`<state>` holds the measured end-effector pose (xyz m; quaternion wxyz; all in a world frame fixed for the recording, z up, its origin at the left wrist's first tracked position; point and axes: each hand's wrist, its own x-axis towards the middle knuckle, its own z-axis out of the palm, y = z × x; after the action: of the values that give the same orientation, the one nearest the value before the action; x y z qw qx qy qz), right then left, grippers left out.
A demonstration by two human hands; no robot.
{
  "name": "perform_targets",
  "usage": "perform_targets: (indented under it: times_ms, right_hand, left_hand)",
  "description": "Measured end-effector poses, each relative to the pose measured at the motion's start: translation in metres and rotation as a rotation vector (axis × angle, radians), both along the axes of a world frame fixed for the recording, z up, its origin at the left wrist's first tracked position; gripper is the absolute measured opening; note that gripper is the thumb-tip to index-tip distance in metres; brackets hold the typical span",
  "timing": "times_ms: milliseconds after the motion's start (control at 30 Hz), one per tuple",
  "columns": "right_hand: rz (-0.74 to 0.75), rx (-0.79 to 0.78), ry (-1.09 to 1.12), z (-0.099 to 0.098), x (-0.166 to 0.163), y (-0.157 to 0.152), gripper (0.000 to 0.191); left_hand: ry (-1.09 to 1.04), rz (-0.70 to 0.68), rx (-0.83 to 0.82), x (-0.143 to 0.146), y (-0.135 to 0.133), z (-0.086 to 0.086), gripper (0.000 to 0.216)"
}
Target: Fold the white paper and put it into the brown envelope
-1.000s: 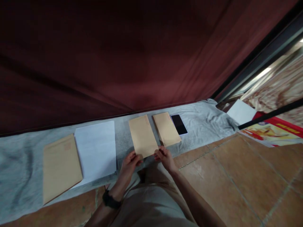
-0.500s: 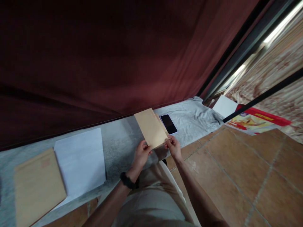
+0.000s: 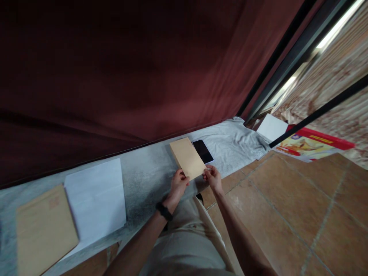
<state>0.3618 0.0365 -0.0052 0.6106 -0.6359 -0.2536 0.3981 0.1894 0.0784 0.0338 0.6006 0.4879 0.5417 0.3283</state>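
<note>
A tan paper envelope is held by its near edge between my two hands, above the grey cloth-covered surface. My left hand pinches its near left corner, thumb on top. At the near right corner my right hand grips it between thumb and fingers. Just beyond the right hand lies a phone with a dark screen, close to the envelope's right edge. Whatever lies directly beneath the envelope is hidden.
White paper sheets lie at the left, beside a stack of brown envelopes. A dark red curtain hangs behind the surface. A black bar crosses at the right, over a red and yellow box on the tiled floor.
Both hands have shifted slightly right, the left one more. The envelope has moved right and now sits closer to the phone, and the printed marks on its far edge no longer show.
</note>
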Motion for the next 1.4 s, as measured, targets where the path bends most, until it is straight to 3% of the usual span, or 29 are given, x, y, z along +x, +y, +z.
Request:
perform_targets:
  times_ms: [233, 767, 967, 1233, 1400]
  right_hand:
    - [0.021, -0.058, 0.012, -0.006, 0.004, 0.003, 0.063]
    - [0.09, -0.114, -0.065, 0.0, 0.004, 0.004, 0.056]
    - [0.088, -0.122, -0.066, 0.002, 0.003, 0.005, 0.053]
    - [0.077, -0.118, -0.064, 0.001, 0.003, 0.005, 0.052]
    - [0.085, -0.125, -0.073, 0.0, 0.004, 0.005, 0.052]
  left_hand:
    - [0.046, 0.007, 0.027, 0.001, 0.006, -0.004, 0.034]
    - [0.104, 0.023, 0.029, -0.008, 0.006, -0.018, 0.04]
    - [0.155, 0.004, 0.036, -0.011, 0.007, -0.013, 0.075]
    - [0.222, -0.069, 0.072, -0.006, 0.01, 0.001, 0.056]
    - [0.27, -0.073, 0.104, -0.002, 0.005, 0.0, 0.066]
